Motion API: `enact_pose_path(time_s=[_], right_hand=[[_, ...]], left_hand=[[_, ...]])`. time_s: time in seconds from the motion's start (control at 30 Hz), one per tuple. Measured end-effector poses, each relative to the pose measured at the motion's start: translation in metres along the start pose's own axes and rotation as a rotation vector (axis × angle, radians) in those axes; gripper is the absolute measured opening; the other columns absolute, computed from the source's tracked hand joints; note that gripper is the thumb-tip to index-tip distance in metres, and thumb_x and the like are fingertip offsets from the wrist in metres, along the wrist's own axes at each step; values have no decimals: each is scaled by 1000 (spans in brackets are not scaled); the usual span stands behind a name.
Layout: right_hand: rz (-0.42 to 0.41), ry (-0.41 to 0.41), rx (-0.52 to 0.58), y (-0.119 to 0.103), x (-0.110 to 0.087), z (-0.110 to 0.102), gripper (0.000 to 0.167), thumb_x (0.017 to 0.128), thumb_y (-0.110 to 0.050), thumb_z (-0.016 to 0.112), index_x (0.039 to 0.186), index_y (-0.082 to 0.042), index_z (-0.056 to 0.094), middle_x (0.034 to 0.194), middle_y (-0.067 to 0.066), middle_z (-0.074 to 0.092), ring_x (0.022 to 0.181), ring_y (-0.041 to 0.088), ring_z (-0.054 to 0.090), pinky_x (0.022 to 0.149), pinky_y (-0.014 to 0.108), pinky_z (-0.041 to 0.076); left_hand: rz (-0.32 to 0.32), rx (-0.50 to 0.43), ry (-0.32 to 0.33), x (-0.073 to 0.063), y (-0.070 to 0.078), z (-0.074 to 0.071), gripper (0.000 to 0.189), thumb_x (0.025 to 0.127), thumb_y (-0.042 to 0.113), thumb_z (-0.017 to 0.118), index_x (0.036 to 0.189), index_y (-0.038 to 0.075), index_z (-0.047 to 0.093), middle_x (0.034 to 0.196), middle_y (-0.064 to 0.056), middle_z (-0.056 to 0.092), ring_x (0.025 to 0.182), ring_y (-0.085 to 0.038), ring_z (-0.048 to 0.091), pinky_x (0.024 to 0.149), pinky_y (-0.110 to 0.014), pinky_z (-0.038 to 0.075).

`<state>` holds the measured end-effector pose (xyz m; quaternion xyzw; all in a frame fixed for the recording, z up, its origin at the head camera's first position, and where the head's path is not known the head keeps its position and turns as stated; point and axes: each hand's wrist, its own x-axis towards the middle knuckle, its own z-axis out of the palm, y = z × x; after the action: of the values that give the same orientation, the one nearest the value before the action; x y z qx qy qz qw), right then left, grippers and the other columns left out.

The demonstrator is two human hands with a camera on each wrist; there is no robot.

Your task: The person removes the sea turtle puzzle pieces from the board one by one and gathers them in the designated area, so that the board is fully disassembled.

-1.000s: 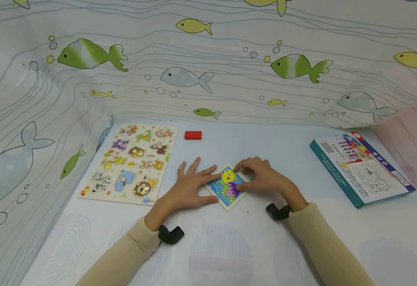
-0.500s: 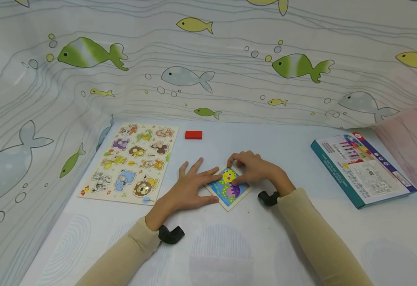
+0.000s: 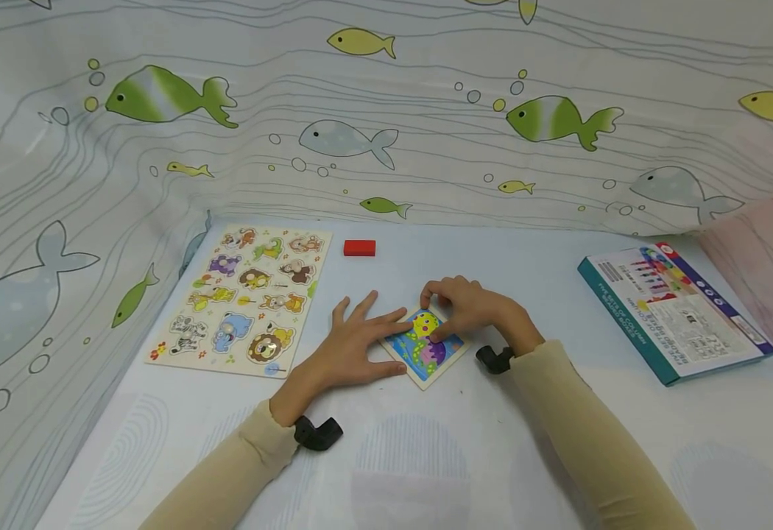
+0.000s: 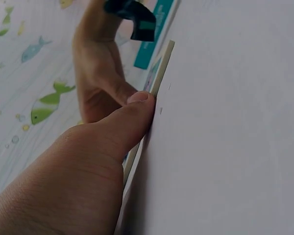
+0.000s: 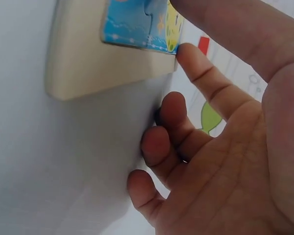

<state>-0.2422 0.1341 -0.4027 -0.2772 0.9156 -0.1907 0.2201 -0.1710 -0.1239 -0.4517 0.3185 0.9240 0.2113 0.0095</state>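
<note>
A small square jigsaw puzzle lies cornerwise on the table, its picture a yellow and purple cartoon creature on blue. Spread wide, my left hand touches its left side with index fingertip and thumb. The left wrist view shows that thumb against the edge of the pale wooden frame. From the right, my right hand holds the puzzle's far corner. Its index finger is bent at the corner and its thumb lies on the picture. The other fingers curl beside the frame in the right wrist view.
An animal peg board lies at the left. Behind the hands is a red block. A flat teal and white box lies on the right. A fish-printed sheet rises behind the table.
My right hand has slid left and slightly up along the puzzle, thumb moving off the purple part toward the middle of the picture. My left hand and the puzzle stay nearly the same.
</note>
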Motion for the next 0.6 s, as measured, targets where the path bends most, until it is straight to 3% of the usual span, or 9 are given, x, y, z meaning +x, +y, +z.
enact_pose_path(time_s=[0.37,0.6], right_hand=[[22,-38,12,-2,6,-6,46,77,-37,89,111,-26,61,108,4,59,106,26,48,86,41,41],[6,-28,104,-1,6,-3,48,76,-29,91,110,-22,58,110,5,57,109,26,46,93,45,37]], left_hand=[[6,7,1,0,0,1,67,88,64,66,148,36,53,160,13,43,159,-38,14,119,-69,2],[0,2,-9,0,0,0,68,89,65,65,149,36,52,161,13,42,159,-37,13,119,-69,1]])
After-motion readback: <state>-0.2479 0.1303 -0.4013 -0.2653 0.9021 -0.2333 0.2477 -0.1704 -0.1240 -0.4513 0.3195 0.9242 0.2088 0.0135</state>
